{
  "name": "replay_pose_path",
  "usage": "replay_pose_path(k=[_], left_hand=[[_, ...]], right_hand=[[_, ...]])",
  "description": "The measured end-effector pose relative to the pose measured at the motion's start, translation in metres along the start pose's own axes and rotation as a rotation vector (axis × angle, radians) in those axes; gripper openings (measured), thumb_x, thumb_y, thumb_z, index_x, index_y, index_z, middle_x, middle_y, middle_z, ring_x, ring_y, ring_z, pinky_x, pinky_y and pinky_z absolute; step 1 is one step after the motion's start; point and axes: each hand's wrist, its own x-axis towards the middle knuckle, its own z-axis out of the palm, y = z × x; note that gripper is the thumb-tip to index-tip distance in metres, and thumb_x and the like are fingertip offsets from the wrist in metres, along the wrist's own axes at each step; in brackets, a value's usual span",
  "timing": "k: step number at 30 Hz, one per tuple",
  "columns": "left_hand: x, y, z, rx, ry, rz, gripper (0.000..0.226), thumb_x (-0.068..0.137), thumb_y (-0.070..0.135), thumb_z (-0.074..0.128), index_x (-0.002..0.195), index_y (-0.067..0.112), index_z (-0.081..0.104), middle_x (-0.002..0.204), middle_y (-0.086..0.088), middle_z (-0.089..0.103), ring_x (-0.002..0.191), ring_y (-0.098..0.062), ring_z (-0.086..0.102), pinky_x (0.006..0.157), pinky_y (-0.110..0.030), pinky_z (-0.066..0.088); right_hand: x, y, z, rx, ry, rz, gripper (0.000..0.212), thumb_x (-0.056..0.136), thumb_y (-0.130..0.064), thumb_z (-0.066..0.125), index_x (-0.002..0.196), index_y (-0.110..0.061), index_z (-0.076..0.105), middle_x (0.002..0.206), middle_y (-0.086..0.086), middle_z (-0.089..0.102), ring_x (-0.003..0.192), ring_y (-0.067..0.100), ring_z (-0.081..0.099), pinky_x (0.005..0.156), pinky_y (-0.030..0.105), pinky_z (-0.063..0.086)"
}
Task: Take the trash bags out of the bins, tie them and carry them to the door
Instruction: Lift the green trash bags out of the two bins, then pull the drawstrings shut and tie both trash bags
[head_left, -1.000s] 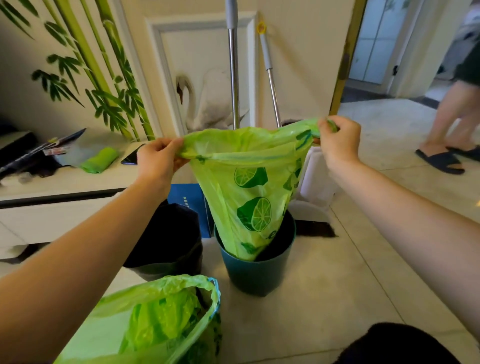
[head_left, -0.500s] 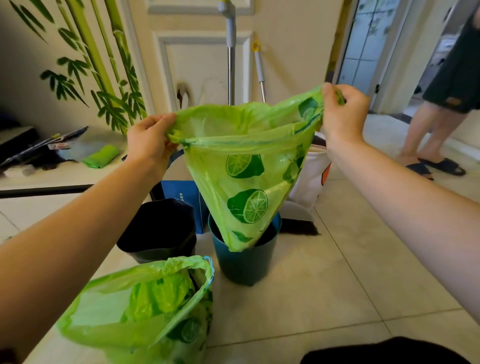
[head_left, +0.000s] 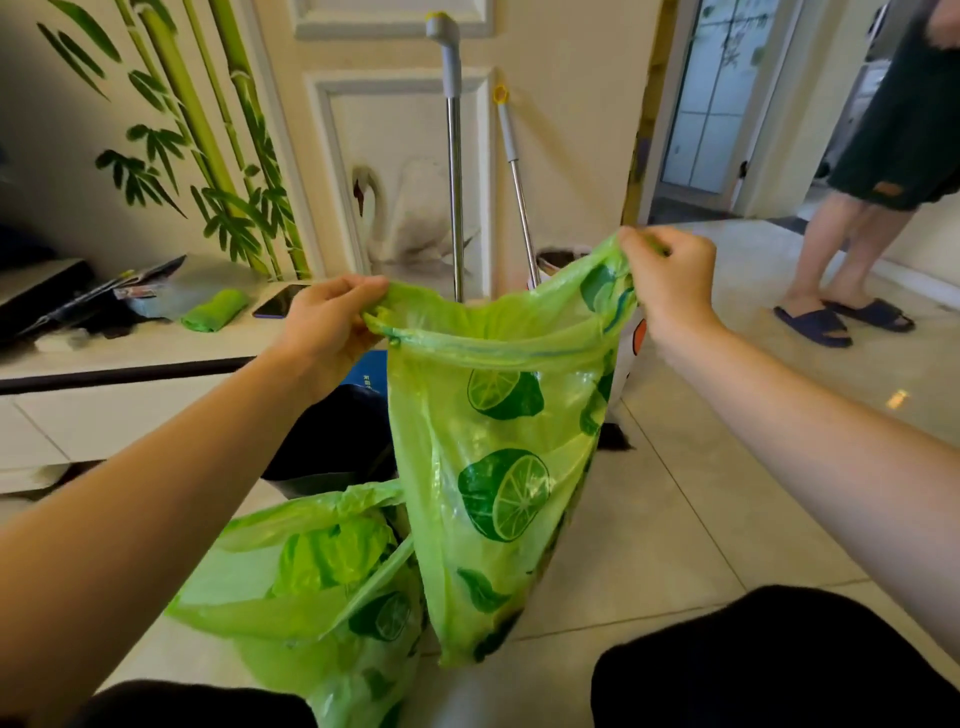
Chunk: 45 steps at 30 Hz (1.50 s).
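A green trash bag with a lime print (head_left: 498, 467) hangs free in front of me, its mouth stretched open between both hands. My left hand (head_left: 327, 322) pinches the left side of the rim. My right hand (head_left: 670, 275) pinches the right side, held a little higher. The bag's bottom hangs just above the tiled floor. A second green lime-print bag (head_left: 322, 597) stands open on the floor at the lower left, touching the hanging one. A black bin (head_left: 332, 441) stands behind the bags. The bin that held the lifted bag is hidden behind it.
Two mop handles (head_left: 454, 156) lean on the wall behind the bags. A low white cabinet (head_left: 119, 364) at left carries a phone (head_left: 278, 301) and a green cloth (head_left: 215, 310). A person in slippers (head_left: 841, 317) stands by the open doorway at right. My dark-clothed knees fill the bottom edge.
Both hands have lifted the bag clear of the teal bin and brought it toward me; it now hangs beside the second bag and hides the teal bin.
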Motion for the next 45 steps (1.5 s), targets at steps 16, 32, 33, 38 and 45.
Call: replay_pose_path(k=[16,32,33,38,45], left_hand=[[-0.022,-0.16,-0.07,0.883,-0.221,-0.512,0.003,0.089,0.001,0.059,0.088,-0.002,0.059,0.059,-0.018,0.064,0.044,-0.021,0.068,0.041,-0.025,0.053],[0.009,-0.186,-0.04,1.268,-0.201,-0.079,0.021,0.083,0.032,0.067,0.086,0.011,0.066,0.085,-0.005,0.067,0.082,-0.022,0.063,0.071,-0.033,0.05],[0.011,-0.187,-0.037,1.24,-0.182,-0.026,0.017,0.083,0.028,0.066,0.087,0.012,0.065,0.086,-0.004,0.066,0.082,-0.021,0.062,0.07,-0.032,0.048],[0.022,-0.191,-0.014,1.154,-0.115,0.122,0.015,0.086,0.023,0.064,0.097,0.012,0.063,0.096,-0.004,0.059,0.086,-0.018,0.054,0.075,-0.027,0.039],[0.026,-0.207,0.01,1.217,-0.372,-0.088,0.038,0.093,0.036,0.055,0.121,0.01,0.06,0.12,-0.01,0.065,0.109,-0.027,0.059,0.09,-0.034,0.047]], right_hand=[[-0.074,0.13,-0.03,-0.643,-0.669,0.534,0.02,0.089,-0.019,0.056,0.085,-0.004,0.069,0.076,0.014,0.058,0.07,0.026,0.058,0.062,0.036,0.055],[-0.077,0.146,-0.024,-0.632,-0.92,0.629,0.054,0.083,-0.014,0.058,0.131,-0.027,0.037,0.118,0.003,0.043,0.11,0.021,0.052,0.083,0.034,0.054],[-0.077,0.146,-0.025,-0.626,-0.926,0.616,0.05,0.082,-0.011,0.057,0.126,-0.028,0.039,0.117,0.004,0.045,0.109,0.022,0.053,0.082,0.034,0.054],[-0.076,0.142,-0.025,-0.687,-1.083,0.379,0.031,0.079,0.001,0.053,0.099,-0.021,0.06,0.092,0.005,0.055,0.074,0.016,0.051,0.061,0.025,0.041],[-0.08,0.144,-0.026,-0.98,-1.191,0.159,0.029,0.076,-0.007,0.067,0.084,-0.035,0.067,0.103,0.003,0.061,0.091,0.021,0.059,0.079,0.034,0.052]])
